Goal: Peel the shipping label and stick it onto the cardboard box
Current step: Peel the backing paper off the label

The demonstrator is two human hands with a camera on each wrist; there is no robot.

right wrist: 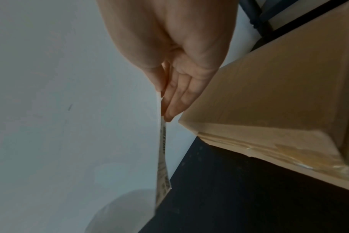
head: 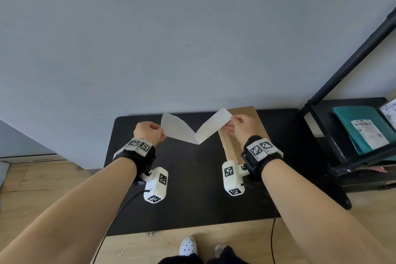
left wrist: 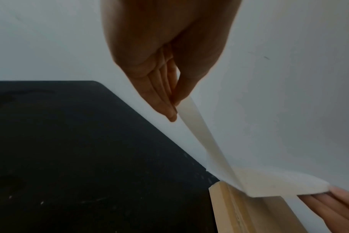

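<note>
Now my left hand (head: pixel 147 134) pinches the translucent white backing sheet (head: pixel 177 130) and my right hand (head: pixel 241 127) pinches the white printed shipping label (head: pixel 214 126), above the tabletop's (head: pixel 192 178) far edge. I should peel slowly outward, then carry it onto the flat brown cardboard box (head: pixel 255 126) beneath my right hand.

soft, even daylight fills the sharp head view, its edges bowed toward three o'clock, while both wrist views are dim, grainy and blurred.
</note>
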